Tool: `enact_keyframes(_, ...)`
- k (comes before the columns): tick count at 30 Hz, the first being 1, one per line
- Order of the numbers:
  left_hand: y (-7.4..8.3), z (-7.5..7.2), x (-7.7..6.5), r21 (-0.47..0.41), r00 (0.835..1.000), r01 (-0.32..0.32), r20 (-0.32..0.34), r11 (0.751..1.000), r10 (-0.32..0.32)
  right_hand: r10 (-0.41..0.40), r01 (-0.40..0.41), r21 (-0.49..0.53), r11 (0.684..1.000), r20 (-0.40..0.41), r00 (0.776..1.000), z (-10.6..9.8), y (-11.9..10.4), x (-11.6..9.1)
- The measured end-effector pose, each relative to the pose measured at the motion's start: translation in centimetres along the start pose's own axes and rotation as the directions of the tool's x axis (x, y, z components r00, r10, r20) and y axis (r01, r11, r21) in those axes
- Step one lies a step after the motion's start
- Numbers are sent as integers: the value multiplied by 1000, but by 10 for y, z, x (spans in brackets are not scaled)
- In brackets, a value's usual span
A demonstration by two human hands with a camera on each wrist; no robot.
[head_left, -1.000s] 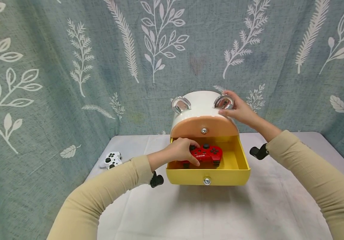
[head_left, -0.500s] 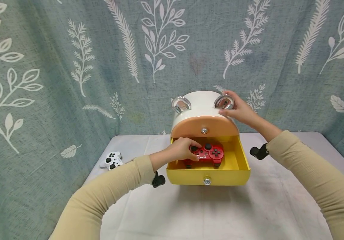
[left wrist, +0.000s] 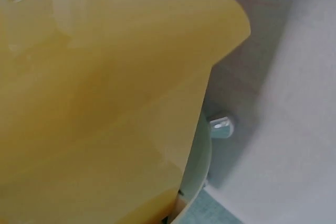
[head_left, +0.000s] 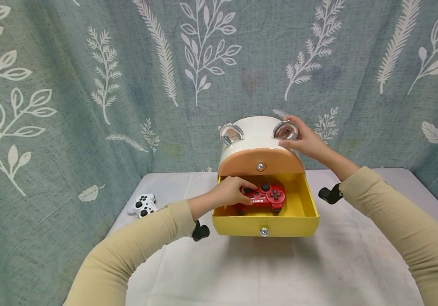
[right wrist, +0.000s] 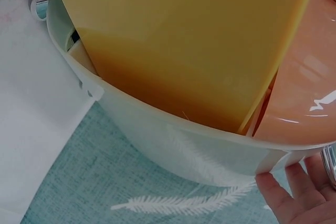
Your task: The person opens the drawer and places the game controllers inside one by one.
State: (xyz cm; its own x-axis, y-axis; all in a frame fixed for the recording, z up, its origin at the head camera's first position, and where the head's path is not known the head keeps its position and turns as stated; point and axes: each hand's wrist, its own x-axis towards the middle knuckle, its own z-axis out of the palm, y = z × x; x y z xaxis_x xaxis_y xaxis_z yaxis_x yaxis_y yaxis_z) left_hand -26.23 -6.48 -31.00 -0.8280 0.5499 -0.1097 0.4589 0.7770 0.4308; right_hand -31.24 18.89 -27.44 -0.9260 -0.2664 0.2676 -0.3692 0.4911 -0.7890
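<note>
A white animal-shaped drawer box (head_left: pixel 258 131) with two silver ears stands on the table, its yellow lower drawer (head_left: pixel 238 227) pulled out. Inside that drawer is a red game controller (head_left: pixel 276 195), marked SONY. My left hand (head_left: pixel 229 192) reaches over the drawer's left side and holds the controller's left part between thumb and fingers. Up at the box's right ear (head_left: pixel 297 128), my right hand (head_left: pixel 306 139) grips with thumb in front and fingers behind. In the right wrist view its fingers (right wrist: pixel 278 198) touch the white shell. The left wrist view shows the yellow drawer's outside; the left hand is hidden there.
The orange upper drawer (head_left: pixel 241 163) is closed above the yellow one. A white game controller (head_left: pixel 144 205) lies at the table's left edge, partly behind the left sleeve. A patterned curtain (head_left: pixel 188 140) hangs behind the white-covered table (head_left: pixel 264 272).
The red controller has shifted slightly right and its face has tipped more into view, with the left hand still at it. The right hand and the box stay in place.
</note>
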Motion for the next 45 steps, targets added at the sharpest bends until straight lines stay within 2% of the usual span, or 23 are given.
enact_keyframes(10,6,-12,-14,-12,1000,-10,-15,1000,10,-5,5,13,1000,8,1000,-1,-2,-1)
enact_keyframes(15,10,-18,-23,-46,999,-40,-28,998,39,-30,29,12,999,18,999,-1,-1,-2)
enact_keyframes(22,20,-19,-38,-119,989,-111,-110,987,98,-10,10,18,1000,-2,1000,-1,2,0)
enact_keyframes(25,26,-17,-47,-161,981,-154,-146,975,131,-12,12,18,1000,-3,1000,-1,2,0)
enact_keyframes(28,31,-15,-55,-206,976,-180,-155,962,149,-12,12,24,1000,-1,1000,0,2,1)
enact_keyframes(36,35,-7,-75,-309,982,-168,-131,936,133,-13,13,22,1000,-5,1000,1,2,1)
enact_keyframes(40,34,5,-85,-333,987,-159,-90,930,137,-2,2,13,1000,-4,1000,1,2,1)
enact_keyframes(45,31,28,-94,-369,988,-156,-38,916,153,-2,2,15,1000,0,1000,1,1,1)
